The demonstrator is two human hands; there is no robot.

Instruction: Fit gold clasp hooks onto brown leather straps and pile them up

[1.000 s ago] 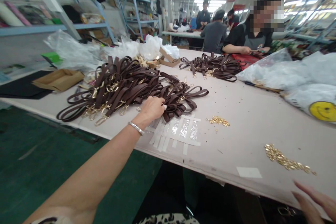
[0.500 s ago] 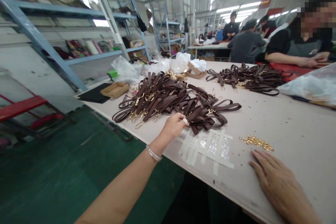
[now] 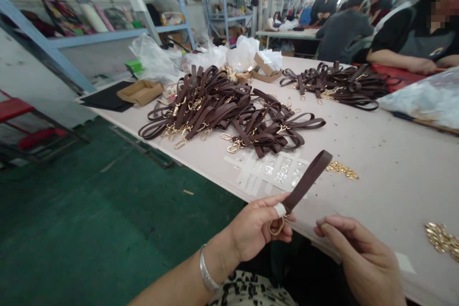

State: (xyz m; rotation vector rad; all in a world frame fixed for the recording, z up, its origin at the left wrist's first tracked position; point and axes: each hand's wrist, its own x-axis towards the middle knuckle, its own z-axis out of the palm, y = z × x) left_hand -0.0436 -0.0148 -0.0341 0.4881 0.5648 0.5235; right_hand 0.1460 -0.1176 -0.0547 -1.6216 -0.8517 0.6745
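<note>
My left hand (image 3: pixel 253 229) is closed around the lower end of a dark brown wrist strap (image 3: pixel 309 179), just in front of the table edge. The strap's loop points up to the right, and a gold-coloured metal ring (image 3: pixel 276 228) hangs from its end beside my fingers. A white wrap covers part of my thumb. To the right, apart from the strap, my right hand (image 3: pixel 362 253) has thumb and fingertips pressed together; whatever may be between them is hidden. Beyond both hands lies a big pile of similar brown straps (image 3: pixel 218 110) with gold clasps.
Small gold hardware (image 3: pixel 342 170) lies in one heap past the strap, with another gold heap (image 3: pixel 442 239) at far right. Clear tape strips (image 3: pixel 276 169) cover part of the tabletop. A second strap pile (image 3: pixel 333 83), an open cardboard box (image 3: pixel 140 92) and a co-worker (image 3: pixel 412 43) are farther back.
My left hand has drawn one strap from the pile toward me and lifted it. My right hand has left the tabletop, moved closer to the left one, and its fingers have closed together.
</note>
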